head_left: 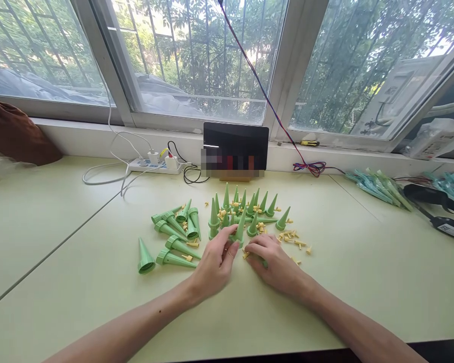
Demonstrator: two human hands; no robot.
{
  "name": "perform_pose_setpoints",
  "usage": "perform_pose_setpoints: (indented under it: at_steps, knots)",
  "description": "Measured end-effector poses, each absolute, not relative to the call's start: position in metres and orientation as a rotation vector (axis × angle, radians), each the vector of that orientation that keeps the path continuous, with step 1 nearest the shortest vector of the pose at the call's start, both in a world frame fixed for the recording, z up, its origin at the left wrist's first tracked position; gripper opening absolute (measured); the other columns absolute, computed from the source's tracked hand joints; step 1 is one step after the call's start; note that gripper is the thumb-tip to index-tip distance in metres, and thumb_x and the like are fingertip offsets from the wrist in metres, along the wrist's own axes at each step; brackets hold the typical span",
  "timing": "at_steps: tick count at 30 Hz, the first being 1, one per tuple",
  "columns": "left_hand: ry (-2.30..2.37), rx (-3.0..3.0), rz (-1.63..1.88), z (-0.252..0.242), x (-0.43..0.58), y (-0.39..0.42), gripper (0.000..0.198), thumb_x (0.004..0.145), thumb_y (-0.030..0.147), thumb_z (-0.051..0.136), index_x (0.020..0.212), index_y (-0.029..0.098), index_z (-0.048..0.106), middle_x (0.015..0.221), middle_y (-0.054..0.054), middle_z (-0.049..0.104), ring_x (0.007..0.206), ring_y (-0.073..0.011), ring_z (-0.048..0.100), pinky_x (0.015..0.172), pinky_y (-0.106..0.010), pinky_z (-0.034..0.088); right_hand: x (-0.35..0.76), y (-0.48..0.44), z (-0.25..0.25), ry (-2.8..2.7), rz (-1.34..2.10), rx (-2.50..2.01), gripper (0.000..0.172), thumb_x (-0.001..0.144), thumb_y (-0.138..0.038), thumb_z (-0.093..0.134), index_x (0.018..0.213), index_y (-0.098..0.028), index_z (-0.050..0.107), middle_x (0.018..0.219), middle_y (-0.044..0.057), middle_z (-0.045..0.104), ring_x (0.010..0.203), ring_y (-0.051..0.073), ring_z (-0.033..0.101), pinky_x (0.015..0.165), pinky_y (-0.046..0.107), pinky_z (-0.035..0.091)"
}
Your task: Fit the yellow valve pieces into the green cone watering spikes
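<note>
Left grip (217, 256) low around green cone (241, 229)

This looked like an indoor workspace beside windows; whether it was a home or a small workshop could not be told. Broad windows (196, 60) filled the upper frame, with trees (245, 65) outside. A pale tabletop (79, 292) spread below, bearing a power strip (159, 169) left of centre and a screen (235, 137) at upper middle. Many matching green cones (146, 261) and small yellow fittings (299, 244) at mid-frame pointed to piecework.
</note>
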State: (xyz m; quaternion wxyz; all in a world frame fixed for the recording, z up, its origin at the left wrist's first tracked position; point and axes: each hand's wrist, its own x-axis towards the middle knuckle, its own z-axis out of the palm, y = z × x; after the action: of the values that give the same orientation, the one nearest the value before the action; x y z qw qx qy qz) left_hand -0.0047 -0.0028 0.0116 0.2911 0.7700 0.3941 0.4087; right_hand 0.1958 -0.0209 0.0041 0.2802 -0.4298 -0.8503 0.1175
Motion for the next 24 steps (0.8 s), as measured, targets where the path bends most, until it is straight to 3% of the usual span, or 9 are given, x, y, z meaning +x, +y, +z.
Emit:
perform_pose_setpoints:
  at_steps: [10, 18, 24]
  knots:
    - [1.062, 1.969, 1.055, 0.0120, -0.0057, -0.0033, 0.038, 0.102, 0.034, 0.043, 0.132, 0.012, 0.050, 0.062, 0.005, 0.047, 0.055, -0.0130, 0.044, 0.055, -0.024, 0.037, 0.1947, -0.0222, 0.0027, -2.273, 0.288, -1.180, 0.015, 0.100, -0.012, 0.053, 0.089, -0.021, 0.058, 0.090, 0.006, 0.065, 0.088, 0.023, 0.058, 0.085, 0.041, 0.046]
    - [0.975, 1.888, 1.042, 0.0130, -0.0062, -0.0035, 0.040, 0.100, 0.036, 0.047, 0.132, 0.012, 0.050, 0.064, 0.005, 0.047, 0.056, -0.0121, 0.042, 0.052, -0.023, 0.035, 0.1941, -0.0244, 0.0034, -2.278, 0.274, -1.154, 0.021, 0.103, -0.011, 0.042, 0.107, -0.022, 0.059, 0.094, 0.007, 0.065, 0.089, 0.024, 0.059, 0.086, 0.041, 0.047]
    - [0.873, 1.671, 0.973, 0.0160, -0.0057, -0.0024, 0.041, 0.098, 0.044, 0.053, 0.125, 0.012, 0.053, 0.059, 0.008, 0.040, 0.053, -0.0107, 0.037, 0.050, -0.023, 0.032, 0.1932, -0.0270, 0.0081, -2.184, 0.352, -1.167, 0.027, 0.105, -0.015, 0.038, 0.108, -0.023, 0.063, 0.092, 0.008, 0.062, 0.084, 0.023, 0.058, 0.078, 0.037, 0.050]
